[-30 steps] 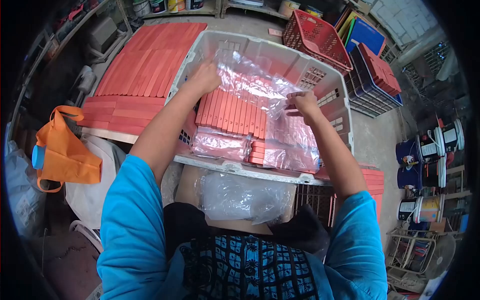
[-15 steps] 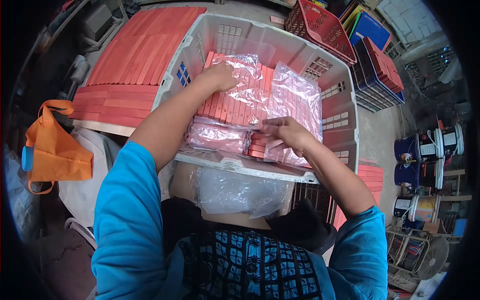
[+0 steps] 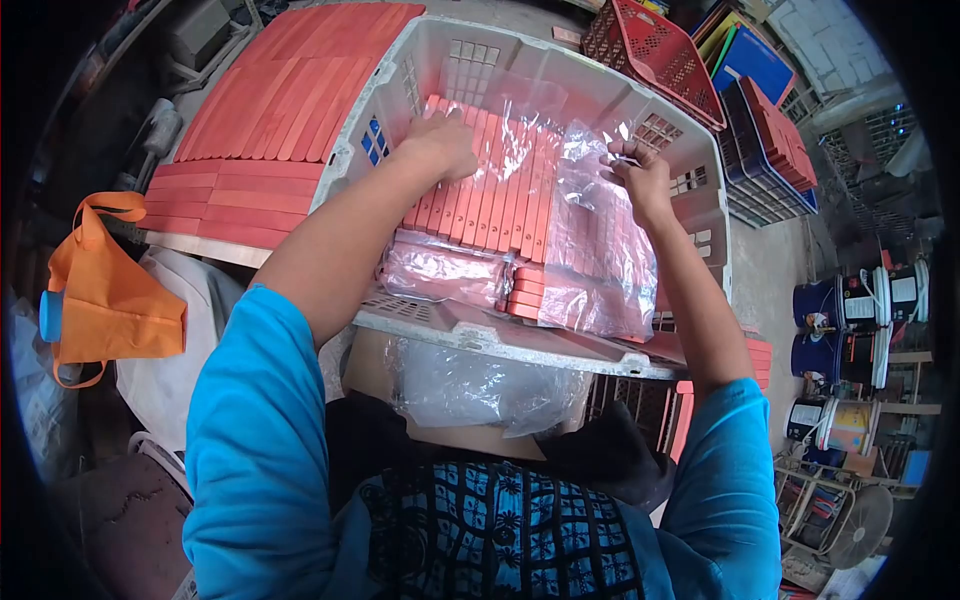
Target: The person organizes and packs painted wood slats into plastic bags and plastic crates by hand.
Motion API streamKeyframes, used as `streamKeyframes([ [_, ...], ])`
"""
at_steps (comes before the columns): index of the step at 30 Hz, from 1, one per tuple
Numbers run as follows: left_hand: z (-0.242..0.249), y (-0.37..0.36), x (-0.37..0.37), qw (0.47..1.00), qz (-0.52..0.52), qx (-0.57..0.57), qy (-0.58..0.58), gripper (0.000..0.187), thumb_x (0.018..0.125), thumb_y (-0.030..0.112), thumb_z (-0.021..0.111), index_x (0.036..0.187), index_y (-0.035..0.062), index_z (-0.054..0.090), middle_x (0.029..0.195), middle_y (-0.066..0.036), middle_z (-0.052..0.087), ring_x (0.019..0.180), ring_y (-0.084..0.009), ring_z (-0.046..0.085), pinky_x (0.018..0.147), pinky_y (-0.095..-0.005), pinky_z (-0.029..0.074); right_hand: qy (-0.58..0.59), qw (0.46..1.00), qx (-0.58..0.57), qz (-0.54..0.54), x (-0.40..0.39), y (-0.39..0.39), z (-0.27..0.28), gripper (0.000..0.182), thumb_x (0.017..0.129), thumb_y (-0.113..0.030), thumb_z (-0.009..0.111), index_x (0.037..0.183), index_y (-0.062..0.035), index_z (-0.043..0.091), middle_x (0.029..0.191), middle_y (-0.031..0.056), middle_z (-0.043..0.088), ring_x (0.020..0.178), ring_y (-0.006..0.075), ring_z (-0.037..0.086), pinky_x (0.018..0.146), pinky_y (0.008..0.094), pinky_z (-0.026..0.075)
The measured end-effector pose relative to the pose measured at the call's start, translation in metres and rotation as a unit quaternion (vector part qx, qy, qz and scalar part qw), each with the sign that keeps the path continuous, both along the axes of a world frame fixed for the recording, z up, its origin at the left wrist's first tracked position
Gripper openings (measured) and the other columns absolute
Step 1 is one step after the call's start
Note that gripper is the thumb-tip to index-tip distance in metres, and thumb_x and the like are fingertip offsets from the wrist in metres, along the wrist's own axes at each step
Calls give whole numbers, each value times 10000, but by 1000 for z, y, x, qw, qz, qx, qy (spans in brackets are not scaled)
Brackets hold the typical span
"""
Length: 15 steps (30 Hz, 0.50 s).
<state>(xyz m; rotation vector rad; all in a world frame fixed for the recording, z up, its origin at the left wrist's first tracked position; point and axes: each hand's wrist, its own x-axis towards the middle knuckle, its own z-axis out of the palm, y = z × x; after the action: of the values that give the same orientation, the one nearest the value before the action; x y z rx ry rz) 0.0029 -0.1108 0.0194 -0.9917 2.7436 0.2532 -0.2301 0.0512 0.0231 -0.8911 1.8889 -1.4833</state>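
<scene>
A grey plastic crate [image 3: 488, 340] stands before me with clear bags of red-painted wooden slats in it. My left hand [image 3: 440, 147] curls its fingers over the upper left end of a bagged row of slats [image 3: 490, 185]; its fingertips are partly hidden. On the right, my right hand [image 3: 643, 180] is raised, with thumb and fingers pinched at the top of a clear plastic bag [image 3: 605, 240] over more slats. Below the left row lies another wrapped bundle [image 3: 445, 272], beside a short stack of slat ends [image 3: 525, 292].
Red slats [image 3: 270, 100] cover a board left of the crate. An orange bag [image 3: 120, 290] hangs at the left. Beyond the crate are a red basket [image 3: 650, 60] and a dark crate [image 3: 755, 150]; paint buckets [image 3: 860, 300] stand at the right.
My right hand has moved up and right from the front of the bags to the top of the right one. The left hand stays at its row's upper left end.
</scene>
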Motion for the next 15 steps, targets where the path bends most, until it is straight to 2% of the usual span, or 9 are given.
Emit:
streamKeyframes([
  [3, 6, 3, 2, 999, -18, -4, 27, 510, 814, 264, 466, 1269, 35, 483, 1380, -192, 384, 1238, -341, 431, 998, -468, 372, -54, 998, 2, -39, -7, -19, -22, 245, 799, 123, 503, 1033, 65, 551, 946, 110, 593, 818, 204, 644, 690, 289, 561],
  [4, 6, 4, 2, 999, -26, -4, 34, 521, 815, 269, 458, 1283, 39, 466, 1394, -214, 360, 1248, -354, 416, 1006, -455, 373, -47, 998, 9, -35, -9, -25, -29, 247, 765, 127, 522, 988, 50, 594, 867, 91, 616, 723, 151, 628, 574, 248, 498],
  [7, 7, 5, 3, 1000, -28, -1, -10, 505, 829, 254, 442, 1288, 43, 455, 1385, -208, 377, 1236, -355, 432, 1011, -450, 370, -4, 998, 65, 9, -17, -40, -46, 266, 743, 123, 528, 976, 26, 611, 826, 80, 629, 693, 136, 616, 564, 244, 476],
  [8, 4, 3, 2, 1000, -18, 11, -23, 501, 830, 246, 439, 1288, 45, 454, 1384, -203, 381, 1234, -348, 437, 1009, -446, 373, 20, 997, 76, 0, -19, -44, -51, 269, 722, 114, 538, 961, 25, 627, 841, 74, 639, 671, 141, 604, 596, 250, 486],
  [11, -8, -3, -2, 997, 1, 41, -69, 489, 832, 227, 432, 1287, 50, 454, 1379, -190, 394, 1227, -327, 451, 1004, -436, 380, 144, 988, 53, -9, -42, -57, -85, 282, 713, 86, 542, 959, -4, 648, 818, 90, 647, 635, 212, 604, 639, 299, 501],
  [14, -10, -6, -5, 992, 6, 52, -115, 481, 831, 221, 425, 1280, 52, 464, 1360, -178, 424, 1218, -310, 466, 994, -426, 389, 385, 898, 211, 11, -18, -49, -52, 273, 728, -4, 594, 994, -42, 643, 946, 123, 616, 777, 260, 616, 709, 341, 498],
  [15, -10, -5, -6, 992, 10, 54, -117, 478, 832, 221, 423, 1278, 54, 469, 1346, -174, 443, 1212, -306, 473, 989, -424, 392, 444, 876, 185, 14, -15, -46, -52, 260, 741, -49, 604, 996, -55, 652, 987, 136, 609, 846, 291, 598, 764, 361, 478],
])
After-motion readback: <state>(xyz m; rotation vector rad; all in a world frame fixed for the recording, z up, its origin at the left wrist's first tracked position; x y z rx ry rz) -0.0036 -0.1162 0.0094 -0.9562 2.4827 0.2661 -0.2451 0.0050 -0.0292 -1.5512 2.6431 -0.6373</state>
